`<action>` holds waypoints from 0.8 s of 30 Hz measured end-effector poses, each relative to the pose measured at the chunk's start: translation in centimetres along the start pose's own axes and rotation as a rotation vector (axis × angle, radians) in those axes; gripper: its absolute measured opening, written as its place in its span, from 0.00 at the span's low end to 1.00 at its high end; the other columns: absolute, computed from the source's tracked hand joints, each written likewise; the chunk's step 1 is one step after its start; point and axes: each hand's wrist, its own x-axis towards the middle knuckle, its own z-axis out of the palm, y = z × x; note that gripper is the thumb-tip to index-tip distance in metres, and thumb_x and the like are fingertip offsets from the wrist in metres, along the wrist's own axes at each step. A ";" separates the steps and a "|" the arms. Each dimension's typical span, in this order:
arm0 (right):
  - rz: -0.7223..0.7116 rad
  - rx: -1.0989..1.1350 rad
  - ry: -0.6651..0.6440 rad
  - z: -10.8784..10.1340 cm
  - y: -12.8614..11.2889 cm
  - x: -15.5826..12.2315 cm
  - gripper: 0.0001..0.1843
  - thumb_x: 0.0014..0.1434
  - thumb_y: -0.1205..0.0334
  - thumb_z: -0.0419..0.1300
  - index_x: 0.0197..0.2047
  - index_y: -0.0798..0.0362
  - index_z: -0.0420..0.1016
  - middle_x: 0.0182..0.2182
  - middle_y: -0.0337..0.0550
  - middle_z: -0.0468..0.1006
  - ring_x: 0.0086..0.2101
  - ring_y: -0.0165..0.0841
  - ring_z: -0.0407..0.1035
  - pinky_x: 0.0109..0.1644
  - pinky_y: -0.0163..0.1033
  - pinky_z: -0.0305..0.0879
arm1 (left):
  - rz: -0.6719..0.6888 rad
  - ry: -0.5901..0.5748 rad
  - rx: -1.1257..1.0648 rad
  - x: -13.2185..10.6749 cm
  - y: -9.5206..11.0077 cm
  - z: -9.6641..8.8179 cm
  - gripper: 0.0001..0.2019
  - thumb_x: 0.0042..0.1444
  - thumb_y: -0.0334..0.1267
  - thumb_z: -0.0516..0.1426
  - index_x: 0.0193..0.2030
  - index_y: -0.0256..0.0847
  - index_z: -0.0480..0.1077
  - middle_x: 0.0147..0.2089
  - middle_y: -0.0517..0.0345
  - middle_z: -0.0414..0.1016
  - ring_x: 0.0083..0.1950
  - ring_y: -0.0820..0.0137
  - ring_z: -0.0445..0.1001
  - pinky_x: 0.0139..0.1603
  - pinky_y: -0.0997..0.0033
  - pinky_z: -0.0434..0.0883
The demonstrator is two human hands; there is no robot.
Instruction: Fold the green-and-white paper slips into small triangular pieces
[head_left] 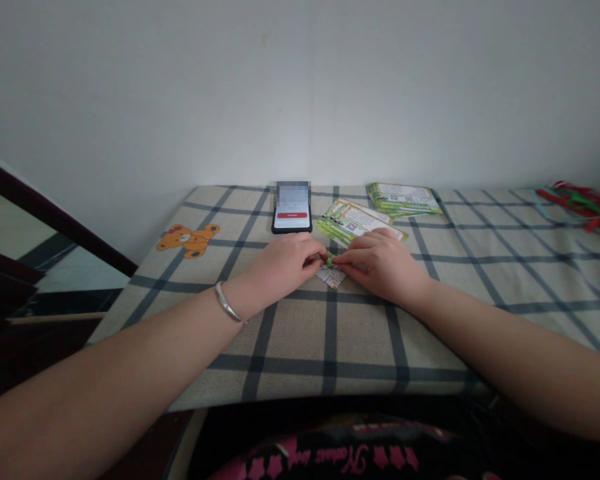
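Pale wall point(300, 87) fills the background, and the table before you wears a beige cloth point(290, 327) crossed by dark blue stripes; your left hand point(294, 259) and right hand point(383, 261) meet near the middle, thumbs and fingers pinched narrow on one small printed paper point(331, 276), green at its far side; its lines of print are too small to read, and your fingertips hide part of it.

One phone point(293, 212) lies beyond your left hand, its upper screen pixelated, the writing on its red button illegible; the pink lettering on your black garment point(330, 460), set among pink stars, cannot be read surely.

Two groups of green-and-white cards lie beyond your right hand: a nearer fan point(355, 220), partly hidden by that hand, and a farther stack point(405, 198); each shows a black-and-white square code, but overlap prevents an exact count.

One orange bear picture point(187, 240) sits at the left; one red-and-green bundle point(587, 207) lies at the far right; one silver bracelet point(227, 303) circles your left wrist.
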 end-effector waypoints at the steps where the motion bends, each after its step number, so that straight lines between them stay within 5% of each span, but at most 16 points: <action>1: 0.000 0.003 -0.003 0.0 0.0 0.0 0.10 0.64 0.58 0.58 0.40 0.46 0.82 0.32 0.40 0.80 0.35 0.35 0.70 0.44 0.43 0.54 | 0.008 0.004 0.001 0.0 0.0 0.0 0.05 0.58 0.30 0.57 0.39 0.38 0.75 0.38 0.56 0.75 0.39 0.69 0.72 0.39 0.69 0.68; 9: 0.042 0.084 -0.034 0.3 0.4 0.2 0.09 0.63 0.60 0.60 0.41 0.48 0.83 0.30 0.41 0.79 0.33 0.34 0.70 0.40 0.40 0.57 | 0.083 -0.009 0.011 0.1 -0.1 0.0 0.03 0.59 0.29 0.58 0.38 0.37 0.74 0.41 0.54 0.77 0.45 0.66 0.73 0.49 0.64 0.70; 24: 0.177 0.262 -0.096 0.4 0.6 0.5 0.09 0.60 0.62 0.62 0.41 0.46 0.84 0.34 0.40 0.84 0.31 0.32 0.74 0.36 0.38 0.65 | 0.167 -0.034 -0.013 0.3 -0.4 -0.1 0.07 0.61 0.29 0.55 0.41 0.38 0.74 0.44 0.54 0.75 0.47 0.67 0.73 0.50 0.65 0.71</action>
